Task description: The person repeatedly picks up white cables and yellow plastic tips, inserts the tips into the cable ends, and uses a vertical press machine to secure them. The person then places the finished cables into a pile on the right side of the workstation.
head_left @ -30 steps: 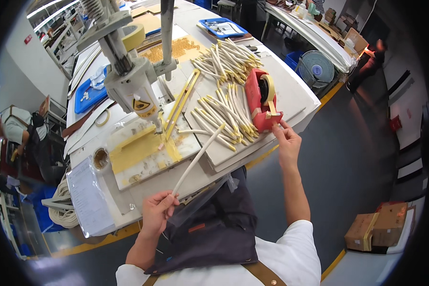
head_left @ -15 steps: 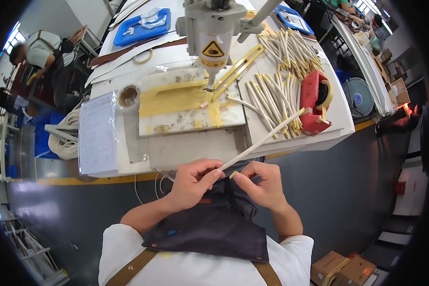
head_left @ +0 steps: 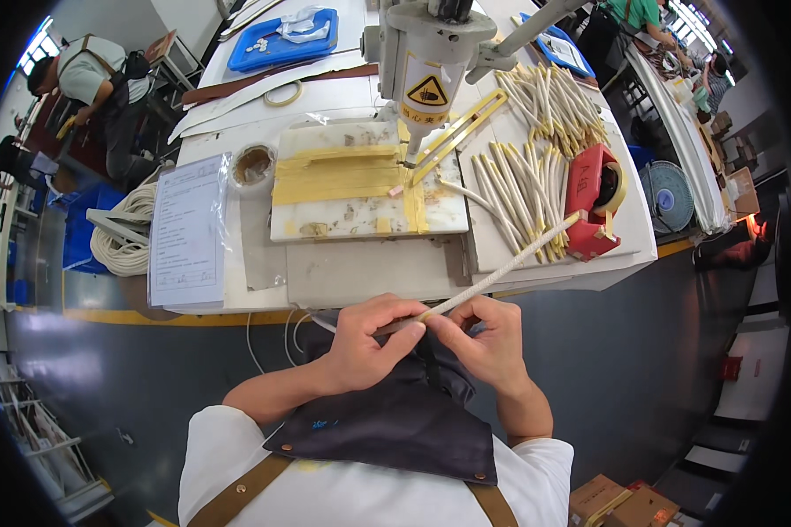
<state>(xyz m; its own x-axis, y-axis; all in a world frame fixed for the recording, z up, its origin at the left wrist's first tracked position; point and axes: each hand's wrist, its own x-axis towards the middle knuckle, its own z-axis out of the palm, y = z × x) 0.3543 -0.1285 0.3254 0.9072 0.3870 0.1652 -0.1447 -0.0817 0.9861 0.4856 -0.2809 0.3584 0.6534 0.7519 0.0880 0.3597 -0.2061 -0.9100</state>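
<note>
A white braided cord slants from my hands up to the right, its far end wrapped in yellow tape. My left hand is closed on the cord, thumb and forefinger pinching it. Against the same spot, my right hand is closed with its thumb at the cord, where a small piece of yellow tape shows between the fingertips. The fingers partly hide that piece. Both hands are above my dark apron, just in front of the table's edge.
A press machine stands over a white slab banded with yellow tape. To the right lie piles of cut cords beside a red tape dispenser. A sleeved paper sheet and a tape roll are on the left.
My right hand has moved left, bringing its small tape piece against the cord beside my left fingertips. The view has shifted slightly; the cord stays in my left hand.
</note>
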